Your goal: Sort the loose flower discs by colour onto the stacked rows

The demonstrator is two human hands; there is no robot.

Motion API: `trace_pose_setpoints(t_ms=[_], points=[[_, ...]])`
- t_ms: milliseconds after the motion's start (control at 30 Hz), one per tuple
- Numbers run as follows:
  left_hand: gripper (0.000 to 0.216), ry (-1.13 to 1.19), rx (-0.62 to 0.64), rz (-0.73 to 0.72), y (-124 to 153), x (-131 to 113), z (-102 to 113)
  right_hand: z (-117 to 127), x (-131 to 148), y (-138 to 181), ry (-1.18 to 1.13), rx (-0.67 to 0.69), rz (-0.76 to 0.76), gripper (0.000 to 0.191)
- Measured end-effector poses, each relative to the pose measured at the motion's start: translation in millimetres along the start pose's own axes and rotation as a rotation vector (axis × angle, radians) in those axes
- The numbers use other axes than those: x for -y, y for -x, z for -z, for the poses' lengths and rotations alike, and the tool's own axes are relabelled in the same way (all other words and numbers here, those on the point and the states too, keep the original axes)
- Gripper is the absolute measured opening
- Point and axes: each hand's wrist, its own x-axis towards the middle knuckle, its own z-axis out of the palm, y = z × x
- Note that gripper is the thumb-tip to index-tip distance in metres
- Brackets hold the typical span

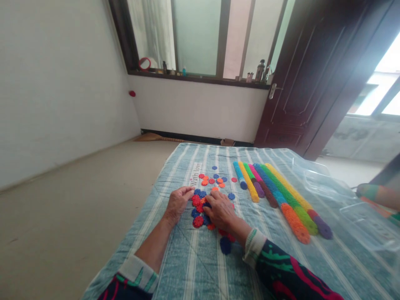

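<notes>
Nearest, one blue disc (pixel 225 245) lies on the striped cloth (pixel 193 266) by the wrist of the right grip (pixel 220 211). That grip rests flat and unclenched on the disc pile (pixel 198 221). The left grip (pixel 178 204) is curled at the pile's edge; whether it pinches a disc cannot be told. The discs are judged light, thin, stiff plastic, best pinched at the rim. Stacked rods (pixel 290 204) lie beyond, to the right.

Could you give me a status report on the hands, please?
Left hand and right hand resting on the disc pile. Coloured rods lie to the right, untouched.
</notes>
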Motion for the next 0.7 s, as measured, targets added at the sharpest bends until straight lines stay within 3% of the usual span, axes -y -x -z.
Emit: trace_pose_setpoints(t_ms=[67,300,433,533,700], points=[[0.022,-0.020,0.009,-0.010,-1,1,0,-1,2,1,-0.001,0.005,-0.016,0.016],[0.023,-0.077,0.053,-0.056,1,0,-2,2,15,29,-0.053,-0.028,0.162,0.022],[0.023,-0.110,0.063,-0.053,4,0,-4,12,4,53,-0.010,-0.073,0.062,0.027],[0.019,-0.128,0.051,-0.056,5,-1,-4,18,-3,68,0.026,-0.036,-0.049,0.014],[0.020,-0.033,0.041,-0.049,6,-5,-7,20,3,75,-0.001,0.010,0.027,0.011]])
